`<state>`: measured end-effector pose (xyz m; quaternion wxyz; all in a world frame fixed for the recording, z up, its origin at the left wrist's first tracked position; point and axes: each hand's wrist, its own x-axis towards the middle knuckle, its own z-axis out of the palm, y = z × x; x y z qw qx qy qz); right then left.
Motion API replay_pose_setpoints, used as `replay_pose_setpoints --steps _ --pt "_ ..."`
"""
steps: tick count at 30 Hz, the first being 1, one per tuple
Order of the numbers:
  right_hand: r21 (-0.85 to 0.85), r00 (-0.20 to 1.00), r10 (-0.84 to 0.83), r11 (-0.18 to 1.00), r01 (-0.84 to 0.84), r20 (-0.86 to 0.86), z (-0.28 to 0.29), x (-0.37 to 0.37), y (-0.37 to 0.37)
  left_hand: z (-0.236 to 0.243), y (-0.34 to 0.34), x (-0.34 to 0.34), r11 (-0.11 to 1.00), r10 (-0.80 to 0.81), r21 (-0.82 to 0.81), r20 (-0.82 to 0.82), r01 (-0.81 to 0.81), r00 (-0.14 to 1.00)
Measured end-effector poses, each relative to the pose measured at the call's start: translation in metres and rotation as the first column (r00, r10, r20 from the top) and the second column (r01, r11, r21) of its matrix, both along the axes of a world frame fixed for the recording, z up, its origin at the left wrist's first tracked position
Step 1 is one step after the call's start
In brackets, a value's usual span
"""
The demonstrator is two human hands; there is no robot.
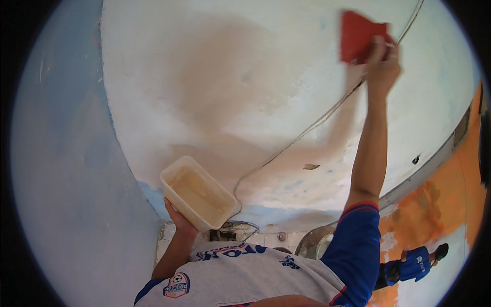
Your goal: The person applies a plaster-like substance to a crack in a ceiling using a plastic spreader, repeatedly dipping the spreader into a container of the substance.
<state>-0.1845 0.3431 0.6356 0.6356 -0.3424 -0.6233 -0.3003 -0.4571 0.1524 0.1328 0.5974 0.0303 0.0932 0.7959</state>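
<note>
My right hand (383,69) is raised at the upper right, its fingers closed around a red putty spreader (357,40). The spreader is a little smeared by motion, and its flat blade is at the pale wall (286,56); I cannot tell if it touches. Low on the left, my left hand (180,219) supports a rectangular whitish plastic tub (219,217) from its side and underneath. The tub is tilted, its open top facing me, with a beige coating over its inside. Most of the left hand's fingers are hidden behind it.
A thin cable (302,135) runs slantwise across the wall, passing by my right hand. A chipped hole (311,167) shows lower down. At left stands a blue-grey wall (66,143); at right, an orange-patched one (424,217). Another person (417,263) in blue stands at lower right.
</note>
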Motion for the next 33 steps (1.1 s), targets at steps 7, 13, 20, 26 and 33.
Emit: replay_pose_setpoints --steps 7,13,20,26,33 --pt "-0.247 0.811 0.227 0.963 -0.105 0.539 -0.093 -0.015 0.012 0.006 -0.005 -0.004 0.998 -0.061 0.037 0.003 0.06 0.998" --pt "0.05 0.998 0.017 0.999 -0.02 0.068 -0.003 0.018 0.012 0.003 -0.007 -0.004 0.996 -0.082 0.02 -0.028 0.082 0.996" --pt "-0.215 0.728 0.237 0.969 -0.125 0.644 -0.109 -0.042 -0.009 -0.003 -0.011 -0.006 0.998 -0.053 0.027 -0.029 0.054 0.998" --pt "-0.071 0.957 -0.136 0.985 0.159 0.258 -0.003 0.01 0.034 -0.003 -0.012 0.001 0.996 -0.072 0.05 -0.013 0.073 0.997" --pt "-0.207 0.947 0.236 0.959 -0.191 0.218 -0.012 -0.002 0.005 0.001 -0.025 0.003 0.999 -0.012 0.043 -0.052 0.014 0.999"
